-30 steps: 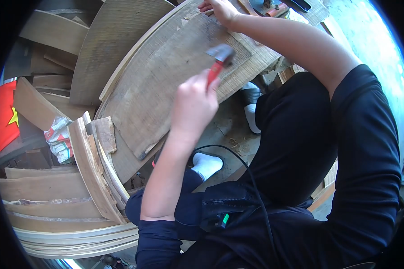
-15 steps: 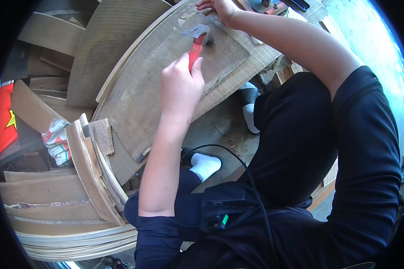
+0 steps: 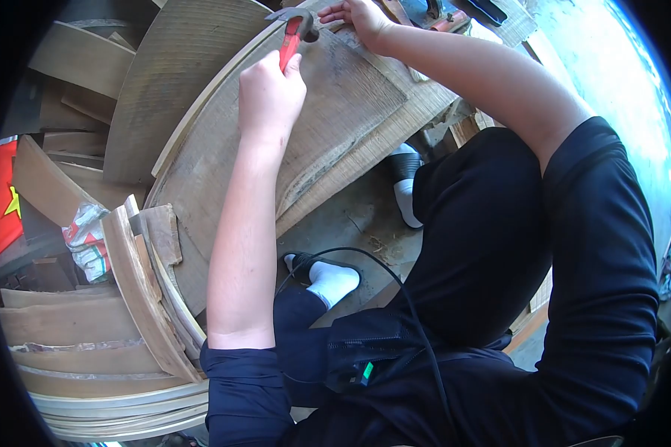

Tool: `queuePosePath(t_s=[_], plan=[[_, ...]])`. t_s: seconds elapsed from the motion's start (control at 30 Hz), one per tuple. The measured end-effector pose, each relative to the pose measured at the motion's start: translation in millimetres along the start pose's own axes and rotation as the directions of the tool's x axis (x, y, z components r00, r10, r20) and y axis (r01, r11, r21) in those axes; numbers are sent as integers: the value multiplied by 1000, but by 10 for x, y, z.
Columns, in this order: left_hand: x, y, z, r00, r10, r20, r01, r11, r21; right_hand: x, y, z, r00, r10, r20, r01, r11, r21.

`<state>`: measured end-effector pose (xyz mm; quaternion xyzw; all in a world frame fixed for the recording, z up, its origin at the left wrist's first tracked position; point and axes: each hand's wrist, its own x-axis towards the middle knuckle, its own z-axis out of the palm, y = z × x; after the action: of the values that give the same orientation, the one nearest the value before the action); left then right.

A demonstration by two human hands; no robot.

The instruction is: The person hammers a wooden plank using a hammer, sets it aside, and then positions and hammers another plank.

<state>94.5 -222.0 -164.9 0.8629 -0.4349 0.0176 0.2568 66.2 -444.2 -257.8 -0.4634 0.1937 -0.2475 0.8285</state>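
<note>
A hammer (image 3: 291,45) with a red handle and dark metal head is gripped in my left hand (image 3: 272,97), over the upper left edge of a wooden board. That board (image 3: 335,97) has a curved outline and lies on a larger pale wooden panel (image 3: 194,216). My right hand (image 3: 361,22) is at the board's top end, near the hammer head, with its fingers stretched out to the left. Its fingertips rest close to the wood, and nothing shows in them.
Curved wooden pieces (image 3: 82,320) are stacked at the left, beside a crumpled plastic bag (image 3: 88,242) and a red cloth with a yellow star (image 3: 4,201). Tools (image 3: 451,21) lie at the top right. My feet in white socks (image 3: 332,283) are below the panel.
My left hand has moved up and left with the hammer, from over the middle of the board to its upper edge. My right hand has stayed near the top end.
</note>
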Motion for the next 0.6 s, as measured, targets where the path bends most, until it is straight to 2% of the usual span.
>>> queuePosePath(t_s=[0.07,0.2,0.27,0.3,0.33,0.4,0.5,0.57,0.6], plan=[[129,-46,34,998,-19,56,18,1000,17,-55,-31,38,1000,-22,-16,22,1000,8],[228,-20,-28,999,4,44,-4,1000,10,-52,-64,12,1000,6,-3,-6,1000,-8],[157,29,-40,999,27,41,-24,998,-61,-69,-48,9,1000,9,-20,-9,1000,-28],[137,13,8,999,26,44,-23,998,-59,-60,-36,21,997,-59,-44,56,997,-56],[102,-2,60,994,99,50,-96,994,-58,-57,-19,39,990,-125,-61,119,989,-88],[26,-12,100,981,190,44,-186,979,-79,-93,-26,45,993,-94,-77,89,994,-70],[-284,138,13,984,177,21,-171,971,-168,36,13,-29,991,-111,-76,110,994,-13],[-492,252,-18,985,168,44,-158,973,-168,15,-35,-31,997,-9,-77,4,998,-69],[-574,265,9,979,193,68,-178,966,-185,11,-27,-22,996,-8,-85,2,997,-73]])
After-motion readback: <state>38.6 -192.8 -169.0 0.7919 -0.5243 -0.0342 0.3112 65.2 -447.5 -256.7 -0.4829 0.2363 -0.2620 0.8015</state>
